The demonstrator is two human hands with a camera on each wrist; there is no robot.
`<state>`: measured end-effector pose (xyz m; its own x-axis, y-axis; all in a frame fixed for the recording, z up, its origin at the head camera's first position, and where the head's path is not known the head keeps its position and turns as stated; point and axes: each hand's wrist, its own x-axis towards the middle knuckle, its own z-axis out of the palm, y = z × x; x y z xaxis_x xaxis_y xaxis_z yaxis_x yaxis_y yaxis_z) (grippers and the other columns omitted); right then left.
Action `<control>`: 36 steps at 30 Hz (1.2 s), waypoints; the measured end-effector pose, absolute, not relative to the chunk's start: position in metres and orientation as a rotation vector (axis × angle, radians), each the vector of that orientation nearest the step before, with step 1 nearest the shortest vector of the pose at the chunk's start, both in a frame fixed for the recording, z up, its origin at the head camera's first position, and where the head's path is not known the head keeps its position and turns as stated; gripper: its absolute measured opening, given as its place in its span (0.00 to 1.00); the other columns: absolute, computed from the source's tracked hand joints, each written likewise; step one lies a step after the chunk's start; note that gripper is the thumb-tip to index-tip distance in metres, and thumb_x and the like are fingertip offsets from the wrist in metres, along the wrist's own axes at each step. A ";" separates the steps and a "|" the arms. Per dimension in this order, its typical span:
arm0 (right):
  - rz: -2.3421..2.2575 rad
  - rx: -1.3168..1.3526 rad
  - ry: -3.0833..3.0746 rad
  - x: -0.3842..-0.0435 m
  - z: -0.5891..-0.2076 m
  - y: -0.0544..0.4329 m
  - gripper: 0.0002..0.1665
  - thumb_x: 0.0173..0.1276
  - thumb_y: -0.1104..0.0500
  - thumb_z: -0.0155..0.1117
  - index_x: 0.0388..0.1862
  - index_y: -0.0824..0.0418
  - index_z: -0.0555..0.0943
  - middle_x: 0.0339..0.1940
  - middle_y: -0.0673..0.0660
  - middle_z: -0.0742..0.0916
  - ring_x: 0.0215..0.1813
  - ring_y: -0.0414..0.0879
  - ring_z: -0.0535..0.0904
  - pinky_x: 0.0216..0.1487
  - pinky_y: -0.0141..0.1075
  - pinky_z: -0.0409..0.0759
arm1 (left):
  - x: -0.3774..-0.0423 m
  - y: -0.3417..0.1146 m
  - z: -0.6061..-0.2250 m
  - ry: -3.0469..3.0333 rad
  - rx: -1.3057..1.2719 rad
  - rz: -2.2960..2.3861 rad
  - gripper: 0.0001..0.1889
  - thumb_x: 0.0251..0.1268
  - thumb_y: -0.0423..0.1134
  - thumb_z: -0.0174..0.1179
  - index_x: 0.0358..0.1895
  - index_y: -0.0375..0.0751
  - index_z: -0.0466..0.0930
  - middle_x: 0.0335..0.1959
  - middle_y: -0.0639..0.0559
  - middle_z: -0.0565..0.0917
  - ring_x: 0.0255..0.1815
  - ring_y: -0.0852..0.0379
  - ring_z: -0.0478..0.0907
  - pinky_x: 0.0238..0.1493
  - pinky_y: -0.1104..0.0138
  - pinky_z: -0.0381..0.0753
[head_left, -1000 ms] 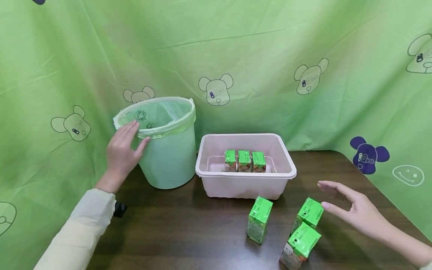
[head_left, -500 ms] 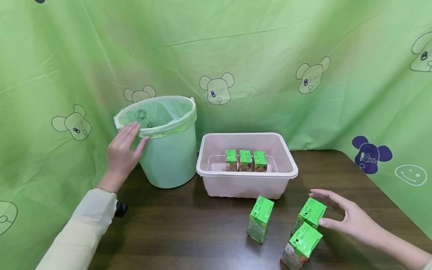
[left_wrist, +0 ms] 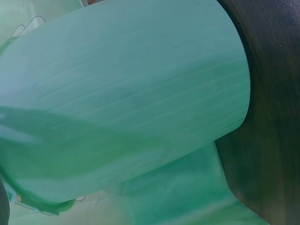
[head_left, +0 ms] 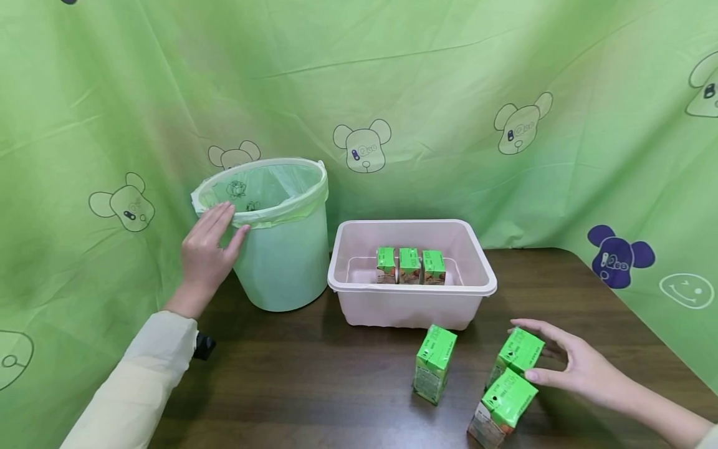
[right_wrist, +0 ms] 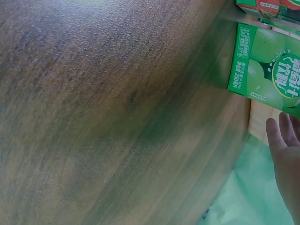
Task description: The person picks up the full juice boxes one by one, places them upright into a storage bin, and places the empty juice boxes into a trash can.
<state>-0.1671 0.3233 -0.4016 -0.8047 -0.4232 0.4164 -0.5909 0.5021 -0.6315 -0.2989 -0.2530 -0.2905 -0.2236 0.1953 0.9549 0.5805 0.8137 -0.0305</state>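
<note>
My left hand [head_left: 210,249] rests with fairly straight fingers at the liner-covered rim of a light green bin [head_left: 280,262]; the left wrist view shows mostly the bin's wall [left_wrist: 131,93]. On the right, my right hand [head_left: 578,368] reaches around a green juice carton [head_left: 520,350], thumb at its near side and fingers behind its far side. That carton's fruit-printed face [right_wrist: 267,65] shows in the right wrist view, fingertips right at its edge. Touching or nearly touching it is a nearer juice carton [head_left: 507,399]. A third upright juice carton [head_left: 434,362] stands to the left.
A pale pink plastic tub [head_left: 412,308] stands behind the loose cartons, with three juice cartons [head_left: 409,265] in a row inside. Everything stands on a dark wooden table [head_left: 314,380]. A green printed curtain [head_left: 426,81] hangs behind and along the sides.
My right hand has moved left and down, from beside the far right carton to around it. The left hand stays at the bin rim.
</note>
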 end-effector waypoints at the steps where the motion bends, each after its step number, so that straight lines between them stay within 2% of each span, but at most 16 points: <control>1: 1.190 0.868 -2.540 -0.167 -0.402 0.324 0.44 0.50 0.71 0.74 0.68 0.65 0.69 0.61 0.42 0.79 0.58 0.31 0.75 0.53 0.19 0.70 | -0.299 -0.253 -0.290 -1.791 -0.597 -0.398 0.21 0.60 0.40 0.66 0.52 0.29 0.81 0.52 0.36 0.82 0.54 0.37 0.79 0.61 0.51 0.74; 10: 1.299 0.887 -2.534 -0.166 -0.402 0.324 0.41 0.55 0.73 0.71 0.68 0.67 0.67 0.61 0.41 0.79 0.55 0.35 0.78 0.51 0.23 0.76 | -0.298 -0.253 -0.291 -1.794 -0.600 -0.405 0.21 0.56 0.36 0.68 0.52 0.29 0.81 0.52 0.36 0.82 0.55 0.37 0.79 0.63 0.54 0.72; 19: 1.270 0.871 -2.508 -0.166 -0.401 0.326 0.40 0.54 0.74 0.71 0.67 0.68 0.68 0.58 0.49 0.82 0.52 0.36 0.81 0.50 0.22 0.76 | -0.298 -0.255 -0.292 -1.821 -0.589 -0.384 0.22 0.58 0.38 0.68 0.54 0.29 0.80 0.54 0.36 0.80 0.56 0.37 0.78 0.65 0.56 0.70; 29: 1.220 0.835 -2.482 -0.171 -0.381 0.329 0.41 0.54 0.76 0.70 0.68 0.68 0.68 0.59 0.44 0.82 0.51 0.34 0.80 0.49 0.21 0.76 | -0.295 -0.256 -0.291 -1.849 -0.568 -0.348 0.22 0.66 0.45 0.60 0.55 0.30 0.79 0.55 0.35 0.79 0.56 0.37 0.78 0.65 0.55 0.70; 36: 1.188 0.708 -2.471 -0.173 -0.359 0.337 0.42 0.54 0.77 0.69 0.69 0.64 0.69 0.58 0.41 0.82 0.48 0.33 0.81 0.47 0.20 0.76 | -0.298 -0.254 -0.291 -1.829 -0.526 -0.394 0.20 0.64 0.43 0.63 0.53 0.32 0.81 0.54 0.37 0.80 0.56 0.40 0.78 0.64 0.56 0.71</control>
<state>-0.1730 0.3367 -0.3589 -0.8305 -0.2978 0.4708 -0.5536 0.5344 -0.6387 -0.2981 -0.2542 -0.2910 -0.2645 0.1589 0.9512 0.5365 0.8438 0.0082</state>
